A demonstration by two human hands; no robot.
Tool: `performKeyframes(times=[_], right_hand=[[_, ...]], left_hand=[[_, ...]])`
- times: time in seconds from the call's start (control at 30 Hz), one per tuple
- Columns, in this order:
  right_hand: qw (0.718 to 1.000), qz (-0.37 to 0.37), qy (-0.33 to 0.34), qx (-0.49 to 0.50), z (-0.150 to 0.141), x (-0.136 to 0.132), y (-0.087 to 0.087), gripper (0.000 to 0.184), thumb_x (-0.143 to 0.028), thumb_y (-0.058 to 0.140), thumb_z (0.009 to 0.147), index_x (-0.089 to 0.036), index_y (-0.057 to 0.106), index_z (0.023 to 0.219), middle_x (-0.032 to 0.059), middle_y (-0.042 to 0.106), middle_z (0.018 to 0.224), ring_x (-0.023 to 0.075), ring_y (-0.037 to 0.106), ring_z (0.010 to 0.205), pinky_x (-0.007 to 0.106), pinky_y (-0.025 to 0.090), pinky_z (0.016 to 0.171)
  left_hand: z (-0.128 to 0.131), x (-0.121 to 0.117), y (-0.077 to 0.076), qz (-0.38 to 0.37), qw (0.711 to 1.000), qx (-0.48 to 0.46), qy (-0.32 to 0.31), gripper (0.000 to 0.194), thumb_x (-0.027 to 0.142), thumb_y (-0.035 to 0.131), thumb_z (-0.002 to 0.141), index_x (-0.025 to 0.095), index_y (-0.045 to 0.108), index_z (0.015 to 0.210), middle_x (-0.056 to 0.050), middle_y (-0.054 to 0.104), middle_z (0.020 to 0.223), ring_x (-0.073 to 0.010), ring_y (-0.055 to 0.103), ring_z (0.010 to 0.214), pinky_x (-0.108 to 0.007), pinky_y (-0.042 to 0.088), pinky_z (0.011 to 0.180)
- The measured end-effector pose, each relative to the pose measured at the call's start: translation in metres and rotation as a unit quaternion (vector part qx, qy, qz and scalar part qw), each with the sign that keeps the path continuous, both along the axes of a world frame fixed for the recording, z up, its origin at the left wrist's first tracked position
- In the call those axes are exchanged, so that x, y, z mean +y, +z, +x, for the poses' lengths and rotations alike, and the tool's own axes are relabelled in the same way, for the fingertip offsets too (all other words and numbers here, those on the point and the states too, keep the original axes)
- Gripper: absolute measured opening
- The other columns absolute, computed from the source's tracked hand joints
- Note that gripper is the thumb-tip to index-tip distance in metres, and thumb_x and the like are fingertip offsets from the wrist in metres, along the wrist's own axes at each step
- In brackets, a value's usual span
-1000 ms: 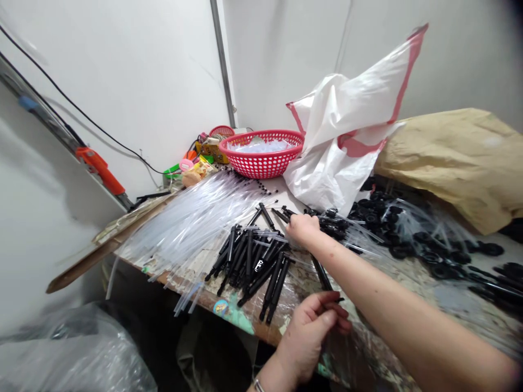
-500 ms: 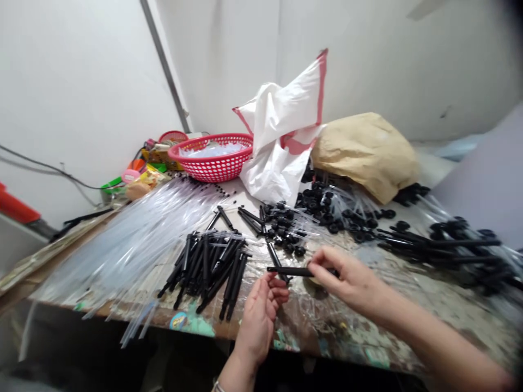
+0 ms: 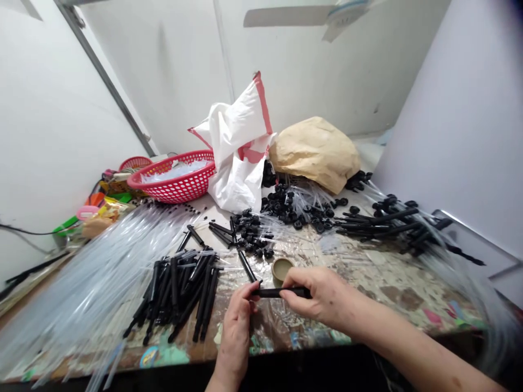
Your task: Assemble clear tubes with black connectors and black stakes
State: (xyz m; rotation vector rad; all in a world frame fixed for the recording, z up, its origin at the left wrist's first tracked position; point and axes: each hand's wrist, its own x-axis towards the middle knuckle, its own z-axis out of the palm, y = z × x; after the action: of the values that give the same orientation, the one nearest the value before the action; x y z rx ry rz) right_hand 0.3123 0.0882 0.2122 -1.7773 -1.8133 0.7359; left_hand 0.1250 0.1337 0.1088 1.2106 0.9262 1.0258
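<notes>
In front of me a slim black plastic tube (image 3: 268, 293) is held level between my two hands. My right hand (image 3: 321, 294) is closed around its right part, thumb and fingers pressed on it. The fingertips of my left hand (image 3: 238, 324) pinch its left end. Just behind the tube stands a small olive-coloured cup (image 3: 277, 280). Another black tube (image 3: 247, 265) lies on the table beyond my left fingers. Left of my left hand is a pile of similar black tubes (image 3: 174, 288).
Long clear plastic tubes (image 3: 98, 267) cover the table's left side. Black round caps with thin clear stems (image 3: 255, 234) lie mid-table; longer black tubes (image 3: 368, 226) lie to the right. Behind are a red basket (image 3: 175, 188), a white sack (image 3: 239, 130) and a brown paper bag (image 3: 316, 149).
My left fingers, loosely spread under the tube's end before, now pinch it. My right hand still grips the tube. The view has turned right, and the cup now shows more clearly.
</notes>
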Motion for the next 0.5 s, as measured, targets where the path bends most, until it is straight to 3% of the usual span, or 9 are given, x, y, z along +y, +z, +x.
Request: performKeyframes(times=[0.1,0.17,0.27,0.37,0.5], right_hand=[[1.000,0.009,0.009,-0.003,0.000,0.000,0.002,0.019,-0.031,0.050,0.075,-0.019,0.064,0.069,-0.0013,0.054,0.055,0.0089,0.044,0.050,0.020,0.028,0.048],[0.999,0.017,0.024,-0.013,-0.005,0.002,-0.001,0.019,-0.030,0.051,0.074,-0.019,0.064,0.066,-0.0018,0.053,0.055,0.0088,0.043,0.050,0.021,0.027,0.049],[0.999,0.015,0.040,-0.030,-0.017,0.008,-0.012,0.022,-0.032,0.050,0.078,-0.019,0.062,0.066,-0.0019,0.051,0.054,0.0092,0.040,0.051,0.022,0.025,0.049],[1.000,0.005,0.027,0.009,-0.027,0.018,-0.019,0.026,-0.037,0.044,0.085,-0.019,0.060,0.077,-0.0012,0.054,0.061,0.0105,0.044,0.055,0.022,0.029,0.052],[0.993,-0.011,-0.020,0.115,-0.012,0.025,-0.020,0.036,-0.051,0.038,0.087,-0.022,0.055,0.098,0.0004,0.061,0.074,0.0138,0.053,0.065,0.024,0.037,0.058]], left_hand=[[-0.004,0.002,0.000,0.123,0.984,0.097,-0.086,0.035,0.047,0.051,0.082,0.024,0.071,0.100,-0.009,0.063,0.108,-0.0264,0.050,0.107,-0.037,0.034,0.097],[-0.006,0.003,-0.001,0.144,0.974,0.107,-0.138,0.036,0.048,0.051,0.082,0.024,0.071,0.100,-0.010,0.066,0.103,-0.0274,0.053,0.102,-0.038,0.036,0.093],[-0.008,0.005,-0.001,0.119,0.970,0.106,-0.185,0.044,0.055,0.051,0.078,0.022,0.071,0.100,-0.010,0.068,0.091,-0.0271,0.056,0.087,-0.036,0.041,0.083],[-0.007,0.005,0.002,0.061,0.971,0.098,-0.211,0.046,0.055,0.050,0.079,0.019,0.072,0.097,-0.007,0.065,0.070,-0.0208,0.054,0.065,-0.030,0.042,0.065],[-0.003,0.004,0.005,-0.030,0.984,0.057,-0.167,0.036,0.046,0.055,0.081,0.017,0.070,0.095,-0.003,0.063,0.061,-0.0136,0.047,0.055,-0.024,0.037,0.056]])
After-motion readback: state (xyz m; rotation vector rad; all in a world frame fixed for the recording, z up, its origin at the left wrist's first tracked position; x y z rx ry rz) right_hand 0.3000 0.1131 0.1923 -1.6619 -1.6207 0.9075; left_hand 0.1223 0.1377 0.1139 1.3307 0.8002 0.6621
